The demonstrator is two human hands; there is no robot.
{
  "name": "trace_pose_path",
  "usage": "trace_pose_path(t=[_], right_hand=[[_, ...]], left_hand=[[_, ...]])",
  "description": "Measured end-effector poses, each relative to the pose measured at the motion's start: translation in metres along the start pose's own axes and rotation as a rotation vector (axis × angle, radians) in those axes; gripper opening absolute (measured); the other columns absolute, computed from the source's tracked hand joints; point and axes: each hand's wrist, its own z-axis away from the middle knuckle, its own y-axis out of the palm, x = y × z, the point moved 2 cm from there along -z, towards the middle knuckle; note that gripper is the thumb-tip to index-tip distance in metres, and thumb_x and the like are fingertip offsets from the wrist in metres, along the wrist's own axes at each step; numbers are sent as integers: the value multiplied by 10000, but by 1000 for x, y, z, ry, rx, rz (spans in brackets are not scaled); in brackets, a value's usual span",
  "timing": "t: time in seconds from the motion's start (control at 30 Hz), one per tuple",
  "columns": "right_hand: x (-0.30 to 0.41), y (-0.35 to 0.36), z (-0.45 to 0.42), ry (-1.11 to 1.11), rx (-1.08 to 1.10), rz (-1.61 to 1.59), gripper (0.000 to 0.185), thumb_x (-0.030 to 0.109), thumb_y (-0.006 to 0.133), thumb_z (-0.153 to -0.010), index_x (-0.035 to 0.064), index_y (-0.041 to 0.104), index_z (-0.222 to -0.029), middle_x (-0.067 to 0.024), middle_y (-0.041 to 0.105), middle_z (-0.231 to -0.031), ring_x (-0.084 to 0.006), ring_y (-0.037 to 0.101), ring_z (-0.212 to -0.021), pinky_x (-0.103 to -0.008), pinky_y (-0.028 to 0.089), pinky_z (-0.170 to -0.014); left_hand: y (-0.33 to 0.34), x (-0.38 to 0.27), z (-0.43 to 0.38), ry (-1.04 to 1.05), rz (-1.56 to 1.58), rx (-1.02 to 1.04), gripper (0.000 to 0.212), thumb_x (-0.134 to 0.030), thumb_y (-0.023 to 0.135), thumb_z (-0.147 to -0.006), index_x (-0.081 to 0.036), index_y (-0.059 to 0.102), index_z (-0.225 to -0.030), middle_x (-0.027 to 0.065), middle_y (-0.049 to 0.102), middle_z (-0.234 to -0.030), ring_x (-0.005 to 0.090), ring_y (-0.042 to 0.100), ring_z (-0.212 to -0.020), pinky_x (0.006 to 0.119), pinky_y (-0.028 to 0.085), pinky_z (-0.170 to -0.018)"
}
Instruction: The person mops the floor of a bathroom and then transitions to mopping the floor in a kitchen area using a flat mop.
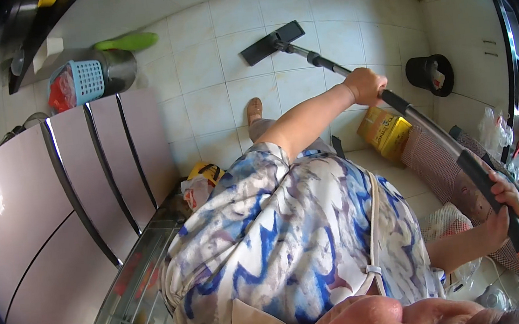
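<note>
My left hand (366,86) is closed around the metal pole of a long-handled floor cleaner (430,125), below its middle. Higher up, my right hand (504,201) grips the dark handle, whose end is orange. The pole slants away from my right side to a flat, rectangular black floor head (273,43) on a swivel joint. That head lies on pale floor tiles (251,93), ahead of my shoe (254,109). I cannot tell whether it is a flat mop or a vacuum head.
A pinkish refrigerator (27,188) stands at left, near a blue basket (88,79) and a dark metal bin (119,71). A black wastebasket (417,76), a yellow box (383,134) and a checked cloth bag (432,161) are at right. Cabinets (464,38) line the wall.
</note>
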Motion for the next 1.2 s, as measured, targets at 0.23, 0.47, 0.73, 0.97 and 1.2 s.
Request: trace_pose_path(t=[0.23, 0.47, 0.73, 0.97, 1.2], right_hand=[[-19, 1, -21, -101, 48, -347, 288, 262, 512, -902, -21, 500, -851, -184, 508, -818, -322, 536, -882, -589, 403, -912], [-76, 90, -51, 166, 86, -372, 326, 284, 633, -915, -34, 587, -858, -231, 629, -912, -441, 617, -1017, -487, 561, -772], [-26, 161, -101, -38, 442, -312, 122, 77, 596, -728, -42, 621, -734, -202, 678, -816, -393, 686, -906, -430, 557, -796], [-24, 151, -91, 44, 659, -436, 114, 42, 608, -714, -55, 635, -768, -208, 672, -831, -415, 674, -895, -438, 549, -804], [-43, 104, -60, 246, 479, -468, 169, 143, 638, -786, -12, 627, -720, -185, 663, -791, -379, 663, -908, -465, 522, -845]], left_hand=[[-36, 3, 17, -83, 5, -79, 256, -381, 671, -720, -130, 620, -722, 95, 649, -636, 330, 656, -633, 438, 524, -606], [-81, 99, 76, -238, -167, -196, 215, -314, 700, -699, -118, 619, -733, 90, 642, -646, 329, 650, -639, 427, 507, -575], [-94, 97, 164, -355, -297, -586, 202, -264, 693, -769, -115, 571, -708, 87, 593, -577, 304, 613, -564, 399, 483, -508], [-30, 29, 223, -487, -161, -587, 179, -221, 700, -779, -127, 564, -712, 86, 594, -600, 323, 602, -579, 419, 469, -515], [-16, 12, 194, -360, 10, -342, 114, -216, 692, -745, -145, 637, -816, 53, 605, -624, 261, 616, -573, 380, 481, -521]])
